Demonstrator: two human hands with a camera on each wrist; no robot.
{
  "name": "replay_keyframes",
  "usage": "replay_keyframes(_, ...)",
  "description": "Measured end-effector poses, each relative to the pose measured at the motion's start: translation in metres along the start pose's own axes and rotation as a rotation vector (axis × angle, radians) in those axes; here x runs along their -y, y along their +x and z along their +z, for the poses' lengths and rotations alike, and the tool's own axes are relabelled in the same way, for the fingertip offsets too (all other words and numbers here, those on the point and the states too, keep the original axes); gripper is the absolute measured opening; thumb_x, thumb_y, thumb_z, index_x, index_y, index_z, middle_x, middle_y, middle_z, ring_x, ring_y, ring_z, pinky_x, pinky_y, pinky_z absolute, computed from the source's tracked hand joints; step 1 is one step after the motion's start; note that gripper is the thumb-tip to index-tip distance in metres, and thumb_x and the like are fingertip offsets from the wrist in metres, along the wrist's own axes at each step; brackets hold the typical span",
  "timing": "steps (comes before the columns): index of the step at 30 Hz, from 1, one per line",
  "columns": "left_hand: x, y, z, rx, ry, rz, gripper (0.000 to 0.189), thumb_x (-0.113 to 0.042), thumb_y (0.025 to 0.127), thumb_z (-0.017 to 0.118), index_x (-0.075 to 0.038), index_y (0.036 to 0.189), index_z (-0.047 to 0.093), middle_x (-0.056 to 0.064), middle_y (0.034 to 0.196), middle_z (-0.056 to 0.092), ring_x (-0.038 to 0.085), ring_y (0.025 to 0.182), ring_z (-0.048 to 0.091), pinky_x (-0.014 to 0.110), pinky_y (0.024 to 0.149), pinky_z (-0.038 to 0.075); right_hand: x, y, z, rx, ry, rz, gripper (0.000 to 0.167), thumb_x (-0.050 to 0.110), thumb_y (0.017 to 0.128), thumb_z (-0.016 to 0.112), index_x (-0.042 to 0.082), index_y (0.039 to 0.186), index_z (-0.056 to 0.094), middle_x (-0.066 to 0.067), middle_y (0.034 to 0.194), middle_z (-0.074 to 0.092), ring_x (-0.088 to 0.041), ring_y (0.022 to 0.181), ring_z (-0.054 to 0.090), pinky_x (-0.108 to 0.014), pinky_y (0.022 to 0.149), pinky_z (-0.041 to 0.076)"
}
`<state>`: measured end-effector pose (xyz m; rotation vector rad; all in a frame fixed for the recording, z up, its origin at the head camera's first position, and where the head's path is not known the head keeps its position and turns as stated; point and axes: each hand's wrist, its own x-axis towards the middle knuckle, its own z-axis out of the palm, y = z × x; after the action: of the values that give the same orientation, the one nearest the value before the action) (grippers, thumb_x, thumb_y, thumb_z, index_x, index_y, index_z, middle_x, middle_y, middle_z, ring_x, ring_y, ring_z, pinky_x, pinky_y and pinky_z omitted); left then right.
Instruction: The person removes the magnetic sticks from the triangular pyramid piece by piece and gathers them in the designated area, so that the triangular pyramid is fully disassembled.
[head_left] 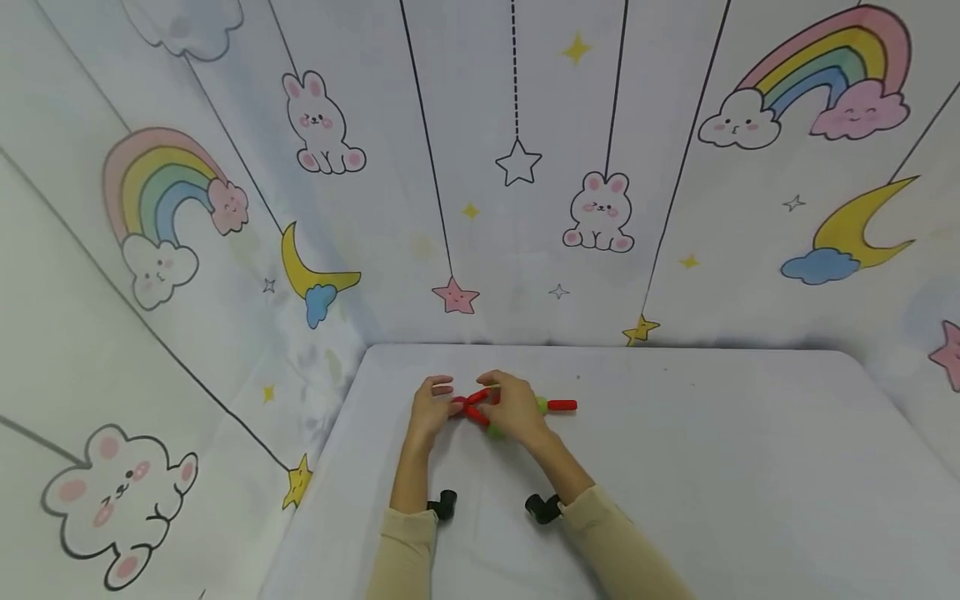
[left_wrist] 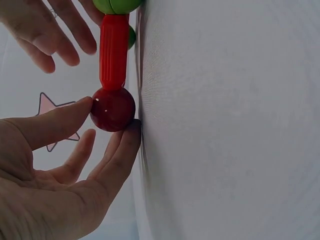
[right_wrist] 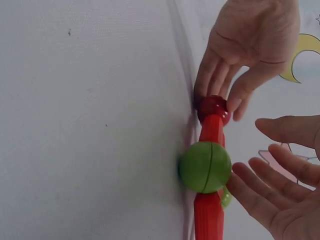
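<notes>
Two hands [head_left: 430, 412] [head_left: 518, 407], pinched red ball [left_wrist: 112, 110], seamed green ball [right_wrist: 204, 167]

Two bare hands [head_left: 430, 411], one glossy dark-red ball [left_wrist: 112, 110]

At least two green balls [right_wrist: 197, 167]; at least three ribbed red rods [left_wrist: 114, 52]; two beige fabric sleeves [head_left: 405, 550]; two black wrist cameras [head_left: 447, 505]; three white cartoon rabbits [head_left: 315, 125]; two striped rainbows [head_left: 847, 50]; two yellow crescent moons [head_left: 847, 229].

White table [head_left: 712, 467], rounded far corners. Pale wall [head_left: 480, 250] behind, printed with rabbits [head_left: 598, 212], rainbows [head_left: 825, 52], yellow moons [head_left: 843, 229]; pink star [head_left: 455, 297] hangs low, just above table's far edge.
</notes>
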<state>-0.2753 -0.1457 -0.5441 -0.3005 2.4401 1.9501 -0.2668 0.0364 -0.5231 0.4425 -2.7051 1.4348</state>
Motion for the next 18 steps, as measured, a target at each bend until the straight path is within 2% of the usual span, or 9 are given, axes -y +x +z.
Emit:
replay_keyframes(4, -0.001, 0.000, 0.001, -0.001, -0.017, 0.005, 0.054, 0.012, 0.085, 0.073, 0.001, 0.136, 0.060, 0.027, 0.132, 0.061, 0.038, 0.112, 0.065, 0.035, 0.084, 0.058, 0.000, 0.003, 0.006, 0.046, -0.019, -0.015, 0.047, 0.001, 0.086, 0.081, 0.006, 0.131, 0.068, -0.017, 0.124, 0.071, -0.033, 0.102, 0.067, -0.047, 0.088, 0.058)
replay_keyframes(9, -0.002, 0.000, 0.003, 0.015, -0.052, 0.014, 0.053, 0.015, 0.086, 0.070, 0.005, 0.137, 0.058, 0.030, 0.131, 0.060, 0.040, 0.114, 0.067, 0.035, 0.084, 0.060, 0.000, 0.006, 0.013, 0.089, -0.067, -0.068, 0.052, 0.001, 0.084, 0.084, 0.005, 0.133, 0.066, -0.020, 0.130, 0.068, -0.034, 0.113, 0.065, -0.050, 0.099, 0.055)
replay_keyframes(12, -0.002, 0.000, 0.004, 0.019, -0.056, 0.016, 0.051, 0.015, 0.086, 0.069, 0.004, 0.135, 0.059, 0.030, 0.130, 0.061, 0.040, 0.114, 0.068, 0.036, 0.084, 0.060, 0.001, 0.006, 0.017, 0.097, -0.096, -0.083, 0.052, 0.000, 0.084, 0.084, 0.004, 0.133, 0.066, -0.020, 0.131, 0.067, -0.033, 0.118, 0.063, -0.051, 0.104, 0.052)
replay_keyframes(18, -0.001, 0.000, 0.006, 0.016, -0.066, 0.020, 0.050, 0.016, 0.086, 0.069, 0.004, 0.133, 0.060, 0.030, 0.129, 0.061, 0.043, 0.117, 0.066, 0.043, 0.090, 0.059, -0.001, 0.006, 0.022, 0.072, -0.115, -0.084, 0.049, -0.004, 0.086, 0.079, 0.003, 0.133, 0.065, -0.018, 0.130, 0.067, -0.032, 0.116, 0.063, -0.050, 0.103, 0.053)
